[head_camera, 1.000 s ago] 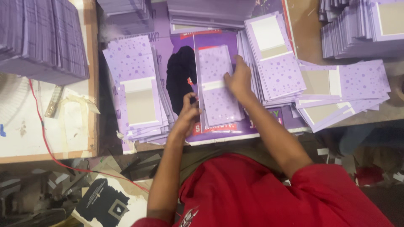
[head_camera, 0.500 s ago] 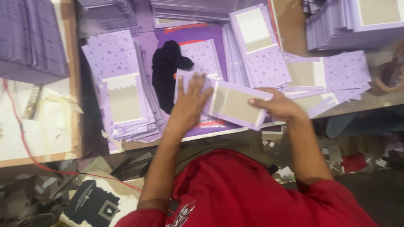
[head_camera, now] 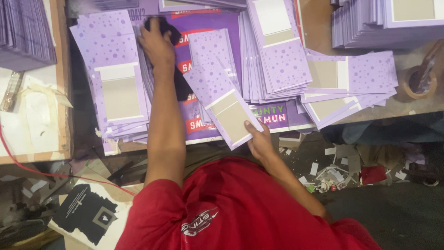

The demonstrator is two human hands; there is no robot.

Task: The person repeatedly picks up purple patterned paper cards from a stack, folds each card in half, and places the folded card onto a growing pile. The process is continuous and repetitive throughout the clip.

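My right hand [head_camera: 260, 139] grips the near corner of a lilac dotted card [head_camera: 223, 103] with a tan window panel, held tilted over the purple poster sheet [head_camera: 217, 25] on the table. My left hand [head_camera: 157, 44] reaches forward and rests on a black cloth [head_camera: 180, 81] lying on that sheet. A fanned stack of the same cards [head_camera: 115, 92] lies just left of my left arm. Another fanned stack [head_camera: 277, 55] lies to the right of the held card.
More card piles sit at the far right [head_camera: 370, 23] and far left [head_camera: 25, 32]. A tape roll [head_camera: 418, 81] lies at the right edge. A wooden board [head_camera: 62, 83] with a red cord [head_camera: 18, 159] borders the left. Paper scraps [head_camera: 333, 171] litter the floor.
My left hand has moved forward from the card to the black cloth. My right hand now holds the card alone, nearer the table's front edge.
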